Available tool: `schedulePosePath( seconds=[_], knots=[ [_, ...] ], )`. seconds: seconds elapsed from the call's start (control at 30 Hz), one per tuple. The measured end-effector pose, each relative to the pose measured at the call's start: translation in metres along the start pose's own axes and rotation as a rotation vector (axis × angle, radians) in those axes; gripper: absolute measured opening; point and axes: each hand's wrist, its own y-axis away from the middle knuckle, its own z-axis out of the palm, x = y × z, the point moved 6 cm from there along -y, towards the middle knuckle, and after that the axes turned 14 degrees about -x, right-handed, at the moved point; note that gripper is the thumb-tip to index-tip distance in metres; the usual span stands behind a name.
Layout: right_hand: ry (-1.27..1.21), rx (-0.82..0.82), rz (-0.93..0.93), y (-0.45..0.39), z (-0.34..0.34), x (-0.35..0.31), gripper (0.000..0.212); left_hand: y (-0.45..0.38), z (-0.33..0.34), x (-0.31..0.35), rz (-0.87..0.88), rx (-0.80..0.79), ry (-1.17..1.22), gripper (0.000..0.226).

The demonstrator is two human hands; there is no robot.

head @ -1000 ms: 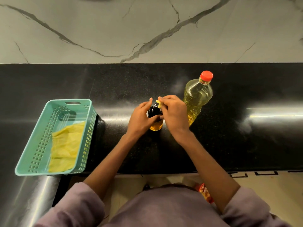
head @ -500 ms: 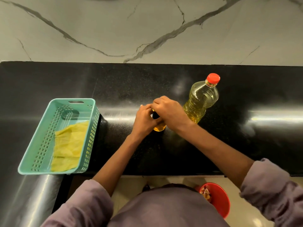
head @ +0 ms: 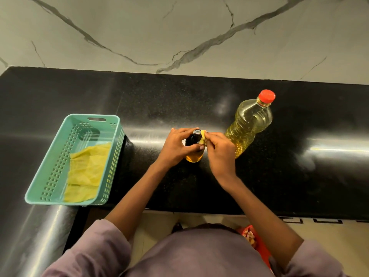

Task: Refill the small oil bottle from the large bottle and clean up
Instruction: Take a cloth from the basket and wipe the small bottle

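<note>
- Here the small oil bottle (head: 194, 148) stands upright on the black bench (head: 159, 100), left grip (head: 175, 145) wrapped around its dark upper part, hiding most of it.
- Right grip (head: 220, 150) pinches a small yellow piece (head: 202, 136) against the neck; what it is I cannot tell.
- Large bottle (head: 249, 124), red cap (head: 267, 95) on, stands just right of the right grip.
- Well left, a teal basket (head: 50, 166) holds a yellow cloth (head: 87, 168).
</note>
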Motion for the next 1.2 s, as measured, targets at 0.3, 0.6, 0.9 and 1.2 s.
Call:
schedulePosePath(
  seconds=[0.3,0.6,0.9,1.2],
  knots=[
    [0.155,-0.373,0.056,-0.049,0.003,0.007,0.026,0.004,0.000,-0.009,-0.138,-0.147,0.252,0.116],
    [0.555,-0.881,0.025,-0.103,0.024,-0.042,0.015,0.000,0.003,-0.016,-0.148,-0.176,0.338,0.122],
    [1.081,-0.698,-0.296,-0.060,0.056,-0.093,0.020,0.007,0.001,-0.006,-0.058,-0.068,0.388,0.041],
    [0.943,-0.139,-0.542,-0.008,0.034,-0.063,0.015,0.004,-0.001,-0.010,-0.038,-0.101,0.031,0.018]
  ],
)
